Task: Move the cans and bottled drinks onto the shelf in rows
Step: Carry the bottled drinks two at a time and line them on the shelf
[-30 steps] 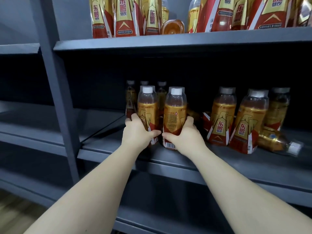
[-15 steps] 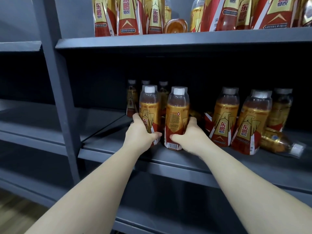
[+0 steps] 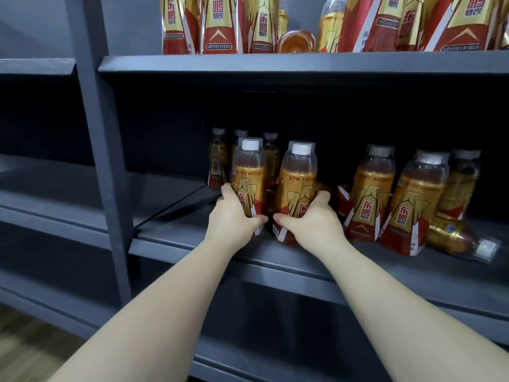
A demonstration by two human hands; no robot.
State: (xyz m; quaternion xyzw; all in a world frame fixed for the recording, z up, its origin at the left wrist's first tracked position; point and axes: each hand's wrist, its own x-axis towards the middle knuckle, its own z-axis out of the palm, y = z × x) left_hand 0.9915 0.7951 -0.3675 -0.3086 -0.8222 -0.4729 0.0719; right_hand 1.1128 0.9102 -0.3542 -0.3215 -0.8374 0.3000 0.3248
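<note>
- Both bottles have turned since a second ago, labels now facing front.
- Left hand wraps the left bottle; right hand wraps the right bottle, upright on the middle shelf.
- Back row done; a fallen bottle on the right needs standing.

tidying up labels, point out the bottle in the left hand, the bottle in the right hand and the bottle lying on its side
bottle in the left hand [image 3: 249,175]: head view, on its gold label
bottle in the right hand [image 3: 297,186]: head view, on its gold label
bottle lying on its side [image 3: 451,237]: head view, on its body
</note>
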